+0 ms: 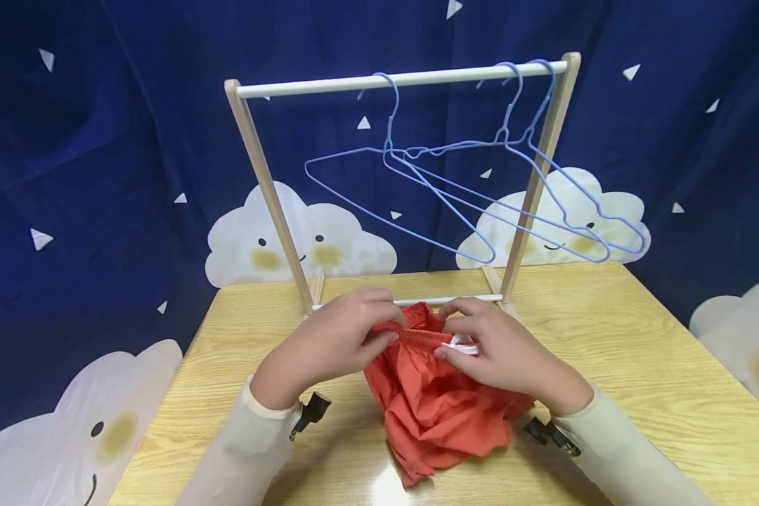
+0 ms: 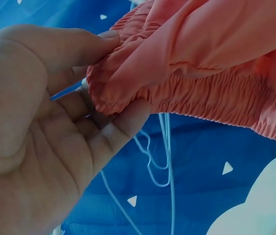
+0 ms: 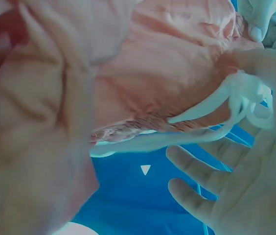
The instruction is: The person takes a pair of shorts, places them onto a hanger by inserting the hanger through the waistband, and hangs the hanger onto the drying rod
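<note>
A red garment (image 1: 439, 411) with a gathered elastic waistband (image 1: 425, 337) is held up by its top edge, its lower folds hanging over the table. My left hand (image 1: 344, 334) pinches one end of the waistband between thumb and fingers; the left wrist view shows the ruffled band (image 2: 211, 98) in that grip. On the other side, my right hand (image 1: 500, 344) holds the band near a white drawstring (image 1: 462, 346). In the right wrist view the thumb lies by the looped drawstring (image 3: 206, 105), with several fingers spread below it. Part of the band is hidden behind the fingers.
Behind the garment stands a wooden clothes rack (image 1: 262, 176) with a white top rail (image 1: 329, 86). Three blue wire hangers (image 1: 386, 221) hang from it, two near its right post. Wood-grain table (image 1: 607, 337) lies underneath, and a dark blue curtain (image 1: 133, 105) with clouds surrounds it.
</note>
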The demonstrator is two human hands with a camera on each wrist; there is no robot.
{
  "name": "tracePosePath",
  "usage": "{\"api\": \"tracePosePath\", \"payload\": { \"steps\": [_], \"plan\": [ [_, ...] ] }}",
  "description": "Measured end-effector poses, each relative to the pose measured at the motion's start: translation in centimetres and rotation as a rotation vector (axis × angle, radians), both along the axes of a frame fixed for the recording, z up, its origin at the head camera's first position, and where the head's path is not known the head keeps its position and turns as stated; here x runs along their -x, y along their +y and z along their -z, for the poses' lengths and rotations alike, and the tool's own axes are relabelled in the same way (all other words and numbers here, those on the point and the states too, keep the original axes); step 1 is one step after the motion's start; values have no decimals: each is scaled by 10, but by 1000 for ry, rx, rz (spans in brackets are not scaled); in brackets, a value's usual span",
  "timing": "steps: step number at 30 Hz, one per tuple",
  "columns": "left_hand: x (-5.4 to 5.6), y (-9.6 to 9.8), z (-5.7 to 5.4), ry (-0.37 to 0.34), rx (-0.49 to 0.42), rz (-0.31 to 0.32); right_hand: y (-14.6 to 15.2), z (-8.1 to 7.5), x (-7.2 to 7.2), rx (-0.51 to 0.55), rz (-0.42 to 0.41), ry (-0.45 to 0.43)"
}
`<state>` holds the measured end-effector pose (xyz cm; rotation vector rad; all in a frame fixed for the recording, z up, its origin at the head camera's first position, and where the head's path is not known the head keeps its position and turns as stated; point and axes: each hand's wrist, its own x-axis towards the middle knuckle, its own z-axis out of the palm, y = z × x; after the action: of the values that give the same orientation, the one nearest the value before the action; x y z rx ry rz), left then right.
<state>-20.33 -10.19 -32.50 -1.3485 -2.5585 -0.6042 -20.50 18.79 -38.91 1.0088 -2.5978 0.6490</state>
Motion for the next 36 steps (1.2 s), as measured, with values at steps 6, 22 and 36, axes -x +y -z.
{"api": "tracePosePath", "payload": {
  "steps": [6, 22, 36],
  "plan": [
    [3, -10, -5, 53, -50, 2, 3, -2, 0, 10, 31, 3],
    [17, -28, -4, 134, -128, -109, 8, -6, 4, -5, 120, 58],
    [29, -42, -1, 163, -180, -180, 12, -6, 9, -2, 124, 39]
  ]
}}
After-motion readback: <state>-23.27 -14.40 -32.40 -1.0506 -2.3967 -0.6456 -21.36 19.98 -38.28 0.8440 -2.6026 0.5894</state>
